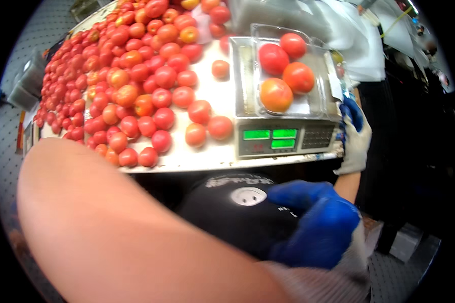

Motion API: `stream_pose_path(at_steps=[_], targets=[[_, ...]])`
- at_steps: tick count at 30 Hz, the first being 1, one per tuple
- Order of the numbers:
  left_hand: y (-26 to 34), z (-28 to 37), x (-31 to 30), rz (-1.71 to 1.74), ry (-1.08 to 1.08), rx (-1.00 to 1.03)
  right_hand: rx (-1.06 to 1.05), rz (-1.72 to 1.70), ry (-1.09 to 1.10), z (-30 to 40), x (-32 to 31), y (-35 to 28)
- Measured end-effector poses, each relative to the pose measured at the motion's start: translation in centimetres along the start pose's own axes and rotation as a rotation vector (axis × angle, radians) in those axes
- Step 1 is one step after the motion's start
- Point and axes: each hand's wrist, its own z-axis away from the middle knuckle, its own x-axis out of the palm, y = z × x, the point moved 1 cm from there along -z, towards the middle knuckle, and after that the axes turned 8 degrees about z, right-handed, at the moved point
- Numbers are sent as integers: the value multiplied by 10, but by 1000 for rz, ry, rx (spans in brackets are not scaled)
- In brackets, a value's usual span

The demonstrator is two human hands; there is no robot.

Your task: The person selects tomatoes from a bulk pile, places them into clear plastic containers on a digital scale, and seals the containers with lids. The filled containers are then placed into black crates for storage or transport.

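My left hand (314, 223), in a blue-coated glove with a knitted cuff, is raised close to the camera in front of my black shirt (227, 216). It is blurred, and whether its fingers hold anything is unclear. My right hand (354, 140), in a white glove with a blue palm, is at the right side of a digital scale (284, 138). Its fingertips are partly hidden there. On the scale's metal pan (244, 102) rests an open clear plastic tray (318, 75) holding several red and orange tomatoes (298, 78).
A large spread of tomatoes (140, 72) covers the left of the white table (212, 159). A few lie beside the scale. Clear plastic packaging (276, 17) is behind it; translucent sheets (360, 49) hang over the right edge. Stacked clear containers (28, 81) are at far left.
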Motion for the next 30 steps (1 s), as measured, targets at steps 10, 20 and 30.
stream_pose_path(at_steps=[10, 20, 30], targets=[[0, -30, -14, 30, -70, -4, -41, -164, 66, 19, -19, 38], [-2, -54, -23, 115, -17, -144, 223, -494, -271, 25, -19, 69], [-162, -3, 54, 269, 1186, -805, 302, -975, -95, 16, 22, 86]])
